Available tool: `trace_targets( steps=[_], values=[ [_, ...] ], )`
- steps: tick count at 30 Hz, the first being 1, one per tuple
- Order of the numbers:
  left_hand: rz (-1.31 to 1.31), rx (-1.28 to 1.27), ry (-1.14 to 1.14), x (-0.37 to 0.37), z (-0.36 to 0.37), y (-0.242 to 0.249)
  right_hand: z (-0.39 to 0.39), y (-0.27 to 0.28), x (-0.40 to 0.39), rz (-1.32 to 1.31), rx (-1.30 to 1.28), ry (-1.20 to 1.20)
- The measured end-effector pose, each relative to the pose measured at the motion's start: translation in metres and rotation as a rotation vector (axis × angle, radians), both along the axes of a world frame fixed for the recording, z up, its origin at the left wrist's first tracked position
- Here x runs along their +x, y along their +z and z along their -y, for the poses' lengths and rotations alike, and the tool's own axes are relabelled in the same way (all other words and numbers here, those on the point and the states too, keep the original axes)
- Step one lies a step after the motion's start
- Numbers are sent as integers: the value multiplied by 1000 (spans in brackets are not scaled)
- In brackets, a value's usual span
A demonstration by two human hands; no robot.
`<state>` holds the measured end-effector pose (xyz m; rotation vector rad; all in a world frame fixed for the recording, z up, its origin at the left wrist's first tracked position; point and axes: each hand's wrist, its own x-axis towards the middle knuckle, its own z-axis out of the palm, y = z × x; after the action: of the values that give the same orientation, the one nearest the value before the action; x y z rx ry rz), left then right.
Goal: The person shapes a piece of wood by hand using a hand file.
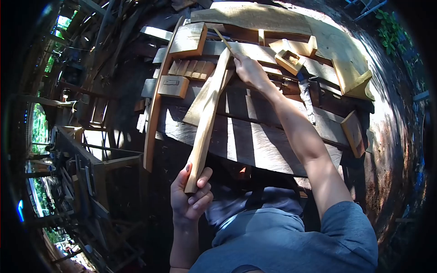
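Observation:
A long, pale wooden piece point(207, 120), wider in places and tapering along its length, slants from my body out over the workbench. My left hand point(195, 198) is closed around its near end, with the thumb along one side and the fingers on the other. At the far end, my right hand point(250, 73) is closed beside the wood. A thin wooden-looking stick point(222, 38) sticks out from its fingers, pointing away and to the left. I cannot make out whether this hand also touches the long piece. A flat board point(196, 109) lies beneath the long piece.
Wooden blocks point(174, 86), a hollow wooden box-like piece point(290, 61) and angled offcuts point(353, 78) lie on the plank bench point(266, 141). A long narrow board point(157, 109) projects past the bench's left edge. A wooden frame point(102, 166) stands at lower left.

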<state>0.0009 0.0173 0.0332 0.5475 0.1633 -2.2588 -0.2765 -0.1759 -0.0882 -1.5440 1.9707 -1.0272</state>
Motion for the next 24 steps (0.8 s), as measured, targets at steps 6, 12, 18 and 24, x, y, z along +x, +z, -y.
trace_targets(
  steps=[6,12,18,24],
  values=[
    [-31,21,-11,2,2,-2,-89,39,29,-38,-45,151],
    [-47,18,-11,3,4,2,6,4,-2,-52,-20,72],
    [-41,18,-14,2,2,-4,-76,37,28,-2,99,167],
    [47,-32,-39,-2,0,-2,10,12,-6,-23,171,59]
  ],
)
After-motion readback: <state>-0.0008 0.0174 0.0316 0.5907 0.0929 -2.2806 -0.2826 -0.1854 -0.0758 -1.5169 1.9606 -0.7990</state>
